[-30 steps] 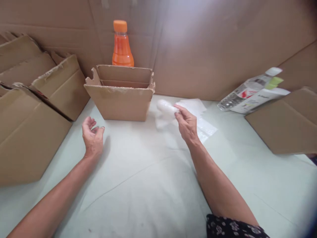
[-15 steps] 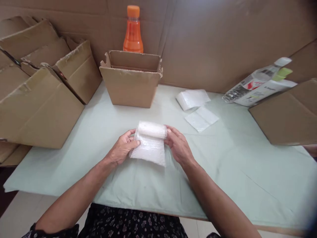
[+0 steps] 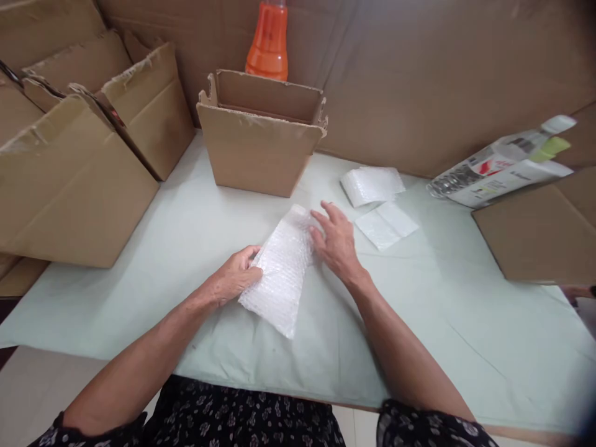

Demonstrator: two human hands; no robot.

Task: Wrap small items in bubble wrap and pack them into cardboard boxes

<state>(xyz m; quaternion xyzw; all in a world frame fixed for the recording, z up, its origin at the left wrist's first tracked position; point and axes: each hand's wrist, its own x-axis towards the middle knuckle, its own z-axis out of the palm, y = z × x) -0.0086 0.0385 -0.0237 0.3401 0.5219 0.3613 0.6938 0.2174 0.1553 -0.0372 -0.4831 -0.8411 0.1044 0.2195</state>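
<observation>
A white bubble wrap pouch (image 3: 282, 273) lies flattened out at a slant on the pale green cloth in front of me. My left hand (image 3: 235, 273) pinches its left edge, thumb on top and fingers partly underneath. At its upper right edge is my right hand (image 3: 334, 239), fingers spread apart and lightly touching the wrap. Whether anything is inside the pouch I cannot tell. Just beyond my right hand rest a stack of folded bubble wrap pouches (image 3: 372, 185) and a single flat pouch (image 3: 387, 225).
An open cardboard box (image 3: 261, 149) stands behind, with an orange bottle (image 3: 267, 46) beyond it. More cardboard boxes (image 3: 69, 192) crowd the left side. At right, a clear plastic bottle (image 3: 493, 161) leans beside a cardboard box (image 3: 544, 230). The cloth-covered table (image 3: 419, 323) ends near my waist.
The rolled upper part of the bubble wrap has been unrolled flat and the piece turned slanting. My right hand has loosened its grip and spread its fingers. The view has tilted down.
</observation>
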